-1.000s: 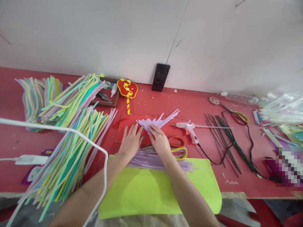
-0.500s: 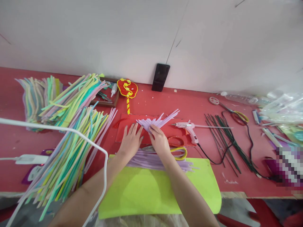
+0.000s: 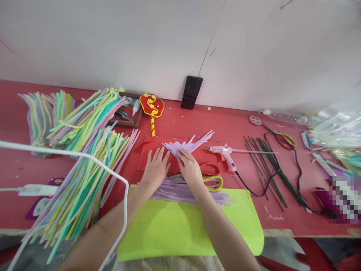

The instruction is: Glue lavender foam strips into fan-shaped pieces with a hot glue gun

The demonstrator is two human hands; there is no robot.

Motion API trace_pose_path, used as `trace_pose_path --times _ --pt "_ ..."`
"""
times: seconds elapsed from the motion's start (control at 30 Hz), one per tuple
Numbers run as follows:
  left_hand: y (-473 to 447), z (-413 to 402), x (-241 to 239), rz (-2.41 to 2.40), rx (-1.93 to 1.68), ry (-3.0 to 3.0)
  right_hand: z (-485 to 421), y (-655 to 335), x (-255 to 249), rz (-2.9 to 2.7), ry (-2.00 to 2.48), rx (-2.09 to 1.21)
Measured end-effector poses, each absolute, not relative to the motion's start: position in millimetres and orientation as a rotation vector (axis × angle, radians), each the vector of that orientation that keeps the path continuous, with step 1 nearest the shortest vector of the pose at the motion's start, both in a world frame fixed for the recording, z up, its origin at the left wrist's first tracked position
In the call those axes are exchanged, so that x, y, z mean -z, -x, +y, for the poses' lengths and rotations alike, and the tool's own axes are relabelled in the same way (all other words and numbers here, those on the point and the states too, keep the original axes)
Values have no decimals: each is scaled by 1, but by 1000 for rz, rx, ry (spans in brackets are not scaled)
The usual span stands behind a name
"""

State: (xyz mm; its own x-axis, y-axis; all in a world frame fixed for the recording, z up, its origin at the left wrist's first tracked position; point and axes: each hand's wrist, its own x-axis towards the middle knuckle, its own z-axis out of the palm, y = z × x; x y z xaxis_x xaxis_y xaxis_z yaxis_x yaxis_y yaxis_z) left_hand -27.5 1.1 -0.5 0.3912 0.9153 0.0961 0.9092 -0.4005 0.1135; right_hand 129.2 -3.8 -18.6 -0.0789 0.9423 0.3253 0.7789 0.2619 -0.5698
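Lilac pipe cleaners [image 3: 177,146], crossed into a fan-like piece with two long ends pointing up to the right, lie on a red board [image 3: 146,155]. My left hand [image 3: 156,165] rests flat at the piece's left edge, fingers extended and somewhat apart. Closed fingers of my right hand [image 3: 188,163] press on the middle of the piece, partly hiding it. Below my hands, scissors [image 3: 213,183] with yellow and red handles lie over a bundle of loose lilac pipe cleaners [image 3: 172,192]. That bundle sits along the top of a lime-green felt sheet [image 3: 180,226].
A pink glue gun [image 3: 224,153] lies right of the board, its cord running past dark green stems [image 3: 267,169]. Multicoloured pipe cleaners [image 3: 84,177] are heaped left behind a white bent rod [image 3: 107,167]. A phone [image 3: 191,92] leans on the wall near a red-and-yellow fan-shaped ornament [image 3: 151,105].
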Motion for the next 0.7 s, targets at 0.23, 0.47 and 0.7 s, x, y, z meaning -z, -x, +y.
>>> trace_pose_path --times 0.23,0.47,0.7 --pt "29 1 3 1713 -249 -2568 -4 -129 18 -1897 1560 -338" --pt "28 1 3 1719 -226 -2556 -3 -131 22 -1899 1541 -331" --pt "28 1 4 1737 -214 -2548 -3 -130 21 -1895 1554 -322"
